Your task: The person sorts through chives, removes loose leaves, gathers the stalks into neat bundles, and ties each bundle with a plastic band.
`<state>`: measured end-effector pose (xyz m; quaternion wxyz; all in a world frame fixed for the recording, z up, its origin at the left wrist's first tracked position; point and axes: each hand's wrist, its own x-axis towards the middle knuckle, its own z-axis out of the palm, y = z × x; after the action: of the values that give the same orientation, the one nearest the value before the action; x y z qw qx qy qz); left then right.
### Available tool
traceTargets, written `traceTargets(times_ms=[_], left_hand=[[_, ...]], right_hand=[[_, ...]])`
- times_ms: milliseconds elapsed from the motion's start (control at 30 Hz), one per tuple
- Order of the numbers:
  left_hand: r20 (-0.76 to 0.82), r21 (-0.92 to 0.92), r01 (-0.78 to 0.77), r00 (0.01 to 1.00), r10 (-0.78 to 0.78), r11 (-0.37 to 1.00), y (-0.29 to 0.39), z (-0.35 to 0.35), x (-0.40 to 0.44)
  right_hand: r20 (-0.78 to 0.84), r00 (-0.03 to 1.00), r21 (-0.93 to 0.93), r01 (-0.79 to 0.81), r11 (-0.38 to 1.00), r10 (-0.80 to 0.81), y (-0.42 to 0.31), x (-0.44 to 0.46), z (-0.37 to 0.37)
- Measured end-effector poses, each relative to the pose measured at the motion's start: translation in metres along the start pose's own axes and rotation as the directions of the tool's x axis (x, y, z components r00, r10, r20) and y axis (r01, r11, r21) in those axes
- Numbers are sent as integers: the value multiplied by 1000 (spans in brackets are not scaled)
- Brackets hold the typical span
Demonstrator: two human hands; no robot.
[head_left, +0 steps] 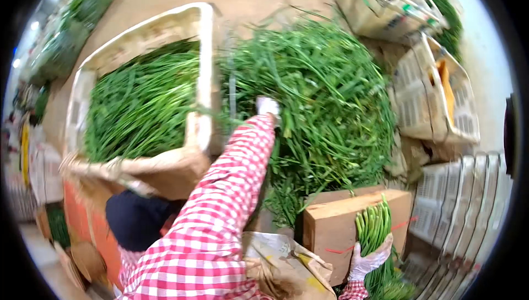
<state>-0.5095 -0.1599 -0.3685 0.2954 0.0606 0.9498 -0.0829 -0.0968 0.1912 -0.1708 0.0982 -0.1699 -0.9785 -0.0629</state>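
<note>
My left arm in a red-and-white checked sleeve reaches out to a big loose heap of long green stalks [330, 96]. The white-gloved left hand [267, 105] is at the heap's left side; its fingers are blurred and partly lost among the greens. At lower right, my right hand [372, 258], in a thin whitish glove, is closed around a bunch of green stalks [376, 225]. Their trimmed, paler ends point up and rest against a brown block [336, 220] with red lines on it. The leafy ends hang below the hand.
Left of the heap stands a cream crate [205, 68] filled with aligned green stalks. Pale plastic crates [386, 10] [405, 93] and stacked crates [457, 206] line the right. A brown paper sack [286, 261] and a dark blue rounded shape [138, 220] lie nearby.
</note>
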Motion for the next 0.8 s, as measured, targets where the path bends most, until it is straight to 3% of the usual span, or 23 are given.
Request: traceTargets(times_ms=[100, 167, 233, 300, 333, 367, 400, 433, 467, 533, 567, 600, 667, 733, 800], left_hand=[[56, -55, 15, 998, -12, 998, 9, -30, -52], [53, -85, 43, 998, -39, 995, 21, -49, -76], [-94, -225, 208, 968, -234, 952, 46, -52, -104], [-113, -161, 112, 985, -131, 981, 53, -81, -163], [-202, -90, -27, 979, 8, 996, 54, -93, -191], [-286, 3, -152, 947, 147, 988, 55, -105, -220], [-500, 52, -238, 835, 232, 970, 69, -100, -228], [-536, -461, -388, 838, 97, 798, 86, -99, -220], [-507, -809, -463, 862, -30, 361, 91, -97, -217], [-453, -885, -461, 885, 105, 69, 38, -139, -297], [-571, -810, -582, 811, 123, 76, 16, -154, -314], [-670, -733, -680, 720, 179, -8, -16, -165, -331], [-618, -768, -640, 741, 262, -3, -76, -183, -347], [-611, -701, -658, 753, 245, 274, -145, -188, -347], [-577, -741, -624, 781, 240, 250, -214, -162, -338]], right_hand=[[-118, 981, -39, 150, 988, -153, 11, 2, 17], [-70, 991, -42, 115, 992, -118, 12, 6, 21], [-134, 979, -49, 149, 988, -154, 13, 7, 28], [-181, 964, -57, 188, 980, -196, 18, 5, 26], [-156, 973, -65, 161, 985, -169, 17, 7, 28], [-125, 982, -76, 133, 988, -142, 15, 7, 29], [-126, 978, -78, 159, 984, -168, 17, 7, 27], [-56, 992, -71, 109, 991, -113, 17, 9, 30], [18, 998, -76, 56, 996, -55, 17, 10, 29], [76, 997, -102, 32, 994, -24, 14, 14, 23], [198, 980, -101, -7, 995, 27, 8, 15, 7], [306, 949, -97, -48, 994, 76, 1, 22, -5], [473, 881, -39, 39, 998, -16, 18, 37, -15], [724, 646, -279, -45, 959, 241, -34, 65, -78], [676, 735, -63, -21, 998, 59, -63, 80, -115]])
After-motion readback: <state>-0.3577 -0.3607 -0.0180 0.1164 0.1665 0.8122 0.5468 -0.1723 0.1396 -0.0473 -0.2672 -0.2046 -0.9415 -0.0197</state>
